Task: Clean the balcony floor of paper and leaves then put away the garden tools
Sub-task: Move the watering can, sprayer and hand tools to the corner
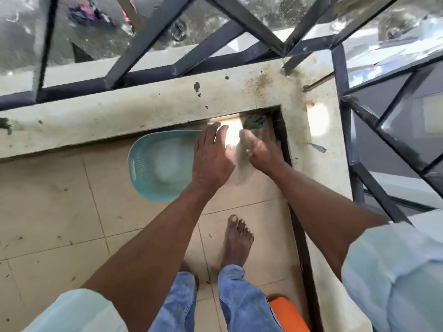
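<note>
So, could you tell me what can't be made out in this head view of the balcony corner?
- Floor between left hand and right hand: washed out by sun glare.
- Right hand's fingers: motion-blurred, grip unclear.
- Green leaf: blurred, partly in shadow.
- Orange object: cut off by the bottom edge.
- Blue basin: contents blurred.

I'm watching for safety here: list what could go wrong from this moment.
1. The green leaf sits deep in the corner under the ledge; both hands reach for it and may miss it.
2. The railing has open gaps, so swept debris could drop outside.
3. The bare foot might slip.
</note>
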{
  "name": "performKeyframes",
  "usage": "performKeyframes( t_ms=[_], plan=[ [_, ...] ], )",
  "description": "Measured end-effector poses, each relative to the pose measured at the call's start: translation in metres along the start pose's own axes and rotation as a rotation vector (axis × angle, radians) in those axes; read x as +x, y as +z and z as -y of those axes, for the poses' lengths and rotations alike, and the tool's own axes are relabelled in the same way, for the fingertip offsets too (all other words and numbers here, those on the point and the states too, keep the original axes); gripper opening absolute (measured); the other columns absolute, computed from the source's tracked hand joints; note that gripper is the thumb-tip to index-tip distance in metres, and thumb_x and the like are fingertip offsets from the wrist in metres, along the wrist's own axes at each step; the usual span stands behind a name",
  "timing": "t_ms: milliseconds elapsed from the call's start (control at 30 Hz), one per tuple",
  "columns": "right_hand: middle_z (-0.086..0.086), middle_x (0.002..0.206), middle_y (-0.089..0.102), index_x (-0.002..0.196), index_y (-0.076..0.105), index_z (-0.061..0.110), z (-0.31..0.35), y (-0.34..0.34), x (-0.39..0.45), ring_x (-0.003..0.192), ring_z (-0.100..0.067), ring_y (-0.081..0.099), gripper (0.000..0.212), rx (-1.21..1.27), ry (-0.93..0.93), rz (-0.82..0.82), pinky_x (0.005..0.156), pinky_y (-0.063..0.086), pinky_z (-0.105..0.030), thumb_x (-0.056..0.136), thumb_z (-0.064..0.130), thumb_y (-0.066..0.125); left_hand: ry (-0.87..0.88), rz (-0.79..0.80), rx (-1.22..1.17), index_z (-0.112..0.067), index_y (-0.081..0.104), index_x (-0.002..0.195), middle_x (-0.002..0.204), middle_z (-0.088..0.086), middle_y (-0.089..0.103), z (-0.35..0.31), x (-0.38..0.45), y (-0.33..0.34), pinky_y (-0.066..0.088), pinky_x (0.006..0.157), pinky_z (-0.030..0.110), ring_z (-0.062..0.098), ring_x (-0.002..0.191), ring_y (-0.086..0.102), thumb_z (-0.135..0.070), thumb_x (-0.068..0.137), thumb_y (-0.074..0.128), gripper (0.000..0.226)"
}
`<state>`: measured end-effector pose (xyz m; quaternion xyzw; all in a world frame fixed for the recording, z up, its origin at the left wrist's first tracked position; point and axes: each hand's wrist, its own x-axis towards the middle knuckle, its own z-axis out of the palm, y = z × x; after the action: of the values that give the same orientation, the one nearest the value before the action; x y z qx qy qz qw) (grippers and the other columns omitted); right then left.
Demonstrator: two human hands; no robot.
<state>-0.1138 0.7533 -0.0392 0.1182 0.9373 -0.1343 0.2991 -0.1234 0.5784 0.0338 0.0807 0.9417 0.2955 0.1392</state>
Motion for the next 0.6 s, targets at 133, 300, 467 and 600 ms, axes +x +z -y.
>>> performKeyframes(
  t_ms=[133, 300, 467, 600],
  plan=[
    [-0.009, 0.160, -0.020, 0.152, 0.003, 0.044, 0.010, 0.003, 0.031, 0.148, -0.029, -0.011, 0.079, -0.024, 0.044, 0.201, 0.119, 0.007, -0.045, 0.089, 0.047, 0.051, 0.053, -0.043, 0.025, -0.007, 0.054, 0.130, 0.134, 0.014, 0.052, 0.009, 0.006, 0.009, 0.035, 0.107, 0.043, 0.033, 0.128, 0.044, -0.023, 0.082, 0.038, 0.053],
    [0.000, 0.161, -0.001, 0.154, 0.007, 0.016, 0.009, 0.026, 0.018, 0.147, -0.027, 0.004, 0.075, -0.046, 0.040, 0.105, 0.117, 0.014, -0.046, 0.090, 0.033, 0.043, 0.109, -0.064, 0.076, -0.007, 0.057, 0.125, 0.130, 0.012, 0.054, 0.026, -0.005, 0.006, 0.036, 0.106, 0.042, 0.029, 0.123, 0.045, -0.009, 0.083, 0.054, 0.043],
    [-0.006, 0.153, 0.033, 0.149, 0.026, 0.008, 0.008, 0.022, -0.060, 0.132, -0.025, 0.042, 0.065, 0.144, 0.021, -0.147, 0.106, 0.041, -0.036, 0.089, 0.017, 0.049, 0.140, 0.067, 0.179, -0.007, 0.058, 0.123, 0.125, 0.014, 0.056, 0.018, -0.033, -0.028, 0.036, 0.104, 0.045, 0.034, 0.118, 0.048, -0.010, 0.081, 0.058, 0.042],
    [-0.010, 0.115, 0.063, 0.115, 0.061, 0.002, 0.035, -0.009, -0.170, 0.097, -0.028, 0.063, 0.030, 0.370, 0.250, -0.326, 0.076, 0.048, -0.025, 0.087, 0.001, 0.050, 0.149, 0.301, 0.286, -0.006, 0.054, 0.132, 0.137, 0.014, 0.051, -0.012, -0.077, -0.082, 0.025, 0.109, 0.043, 0.034, 0.129, 0.041, -0.012, 0.086, 0.055, 0.046]
  ],
)
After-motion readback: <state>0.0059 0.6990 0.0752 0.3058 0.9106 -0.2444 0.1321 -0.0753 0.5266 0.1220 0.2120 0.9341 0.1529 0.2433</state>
